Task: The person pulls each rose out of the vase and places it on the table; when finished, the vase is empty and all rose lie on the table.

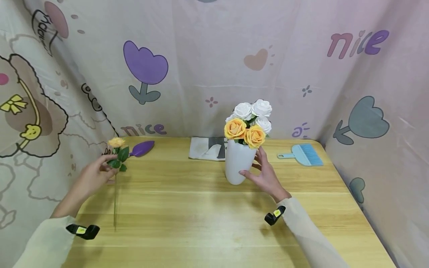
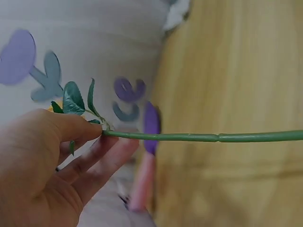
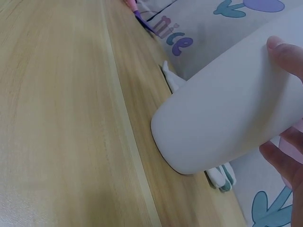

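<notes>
My left hand [image 1: 97,175] pinches a yellow artificial rose [image 1: 116,142] by its stem, just under the green leaves. The long stem [image 2: 246,137] hangs down over the left part of the table in the head view. Right of the middle, my right hand [image 1: 264,175] holds a white vase [image 1: 236,162] by its side, thumb in front and fingers behind. Several white roses [image 1: 261,108] and two yellow roses [image 1: 255,136] fill the vase's mouth. Their stems are hidden inside it. In the right wrist view the vase [image 3: 227,104] appears smooth and plain.
On the wooden table [image 1: 181,219], a purple-bladed trowel [image 1: 142,148] lies at the back left. A folded grey-and-white cloth [image 1: 202,148] lies behind the vase. At the back right is a light blue brush [image 1: 306,154]. Printed curtains [image 1: 207,56] enclose the back and sides.
</notes>
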Motion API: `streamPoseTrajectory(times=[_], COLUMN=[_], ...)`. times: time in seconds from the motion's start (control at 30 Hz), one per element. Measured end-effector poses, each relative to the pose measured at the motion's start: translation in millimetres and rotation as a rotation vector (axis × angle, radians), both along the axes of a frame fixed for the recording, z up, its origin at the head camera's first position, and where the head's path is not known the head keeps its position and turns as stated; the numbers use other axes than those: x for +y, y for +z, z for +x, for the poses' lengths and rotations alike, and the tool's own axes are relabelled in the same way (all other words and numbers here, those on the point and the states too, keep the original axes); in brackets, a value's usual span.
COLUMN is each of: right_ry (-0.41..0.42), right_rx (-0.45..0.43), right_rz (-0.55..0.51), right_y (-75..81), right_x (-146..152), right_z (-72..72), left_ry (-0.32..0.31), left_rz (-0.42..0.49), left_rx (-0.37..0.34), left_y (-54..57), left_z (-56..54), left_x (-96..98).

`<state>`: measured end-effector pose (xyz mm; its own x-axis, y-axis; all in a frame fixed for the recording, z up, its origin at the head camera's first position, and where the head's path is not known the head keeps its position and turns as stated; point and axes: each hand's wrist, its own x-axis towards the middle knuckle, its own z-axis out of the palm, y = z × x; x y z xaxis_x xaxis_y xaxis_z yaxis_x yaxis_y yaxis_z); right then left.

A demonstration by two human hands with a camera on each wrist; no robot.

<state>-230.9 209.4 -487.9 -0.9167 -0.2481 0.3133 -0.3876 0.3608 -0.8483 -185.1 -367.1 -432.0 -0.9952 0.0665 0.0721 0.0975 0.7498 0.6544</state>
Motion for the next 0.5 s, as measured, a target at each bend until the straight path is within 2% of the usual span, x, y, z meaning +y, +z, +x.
streamPoseTrajectory(times=[0.17, 0.27, 0.4, 0.5], right_ry=[0.001, 0.0, 0.001, 0.005], right_rx=[0.005, 0.004, 0.0, -0.001], right_rz=[0.003, -0.002, -0.011, -0.01], right_y=[0.3, 0.6, 0.6, -0.1], right_x=[0, 0, 0, 0], right_z=[-0.1, 0.1, 0.2, -0.4], left_ry=[-0.001, 0.003, 0.002, 0.02], left_rz=[0.043, 0.036, -0.012, -0.048], left_rx=[-0.135, -0.177, -0.23, -0.27], left_y=[-25.5, -37.7, -49.0, -52.7], left_z=[12.0, 16.5, 22.6, 26.6], left_x=[-20.1, -23.8, -26.0, -28.0])
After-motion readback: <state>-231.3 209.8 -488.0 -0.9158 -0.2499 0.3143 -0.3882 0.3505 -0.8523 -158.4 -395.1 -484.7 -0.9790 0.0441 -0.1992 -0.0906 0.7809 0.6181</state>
